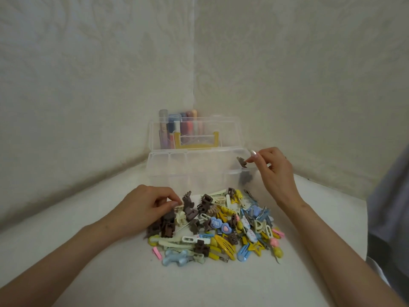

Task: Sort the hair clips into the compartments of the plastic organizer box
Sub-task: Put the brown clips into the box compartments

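Observation:
A clear plastic organizer box (177,171) stands open at the back of the white surface, its lid upright. My right hand (272,169) pinches a brown claw clip (241,162) over the box's rightmost compartment, where another brown clip (246,178) lies inside. A pile of hair clips (221,227) in brown, yellow, blue, cream and pink spreads in front of the box. My left hand (146,207) rests on the pile's left side, its fingers curled over a group of brown claw clips (164,227). What those fingers hold is hidden.
Several coloured tubes and pens (174,127) stand behind the box's lid in the wall corner. A yellow handle (194,142) shows through the lid. The surface's right edge (366,218) runs beside a grey garment.

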Tool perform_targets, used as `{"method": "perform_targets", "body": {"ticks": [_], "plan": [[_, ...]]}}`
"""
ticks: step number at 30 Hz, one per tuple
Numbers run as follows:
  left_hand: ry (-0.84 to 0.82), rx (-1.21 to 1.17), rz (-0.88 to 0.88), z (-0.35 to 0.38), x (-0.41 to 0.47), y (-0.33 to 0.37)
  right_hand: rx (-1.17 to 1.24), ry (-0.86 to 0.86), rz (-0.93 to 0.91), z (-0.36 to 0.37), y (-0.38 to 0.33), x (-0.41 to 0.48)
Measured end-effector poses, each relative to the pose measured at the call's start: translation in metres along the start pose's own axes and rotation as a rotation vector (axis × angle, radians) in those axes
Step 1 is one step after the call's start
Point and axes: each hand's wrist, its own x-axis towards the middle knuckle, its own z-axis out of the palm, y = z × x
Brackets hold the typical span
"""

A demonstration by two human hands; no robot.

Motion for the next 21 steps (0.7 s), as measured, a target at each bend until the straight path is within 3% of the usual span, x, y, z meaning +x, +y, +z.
{"method": "perform_targets", "body": {"ticks": [7,17,21], "plan": [[0.030,-0.014,-0.049,-0.032,0.001,0.003,0.022,0.001,0.007,-0.002,-0.004,-0.001],[-0.448,0.152,-0.243,-0.054,-0.003,0.000,0.046,0.005,-0.016,-0.003,-0.006,-0.002],[-0.400,0.135,-0.209,-0.035,-0.002,0.001,0.054,0.003,-0.015,-0.003,-0.006,-0.002]]}}
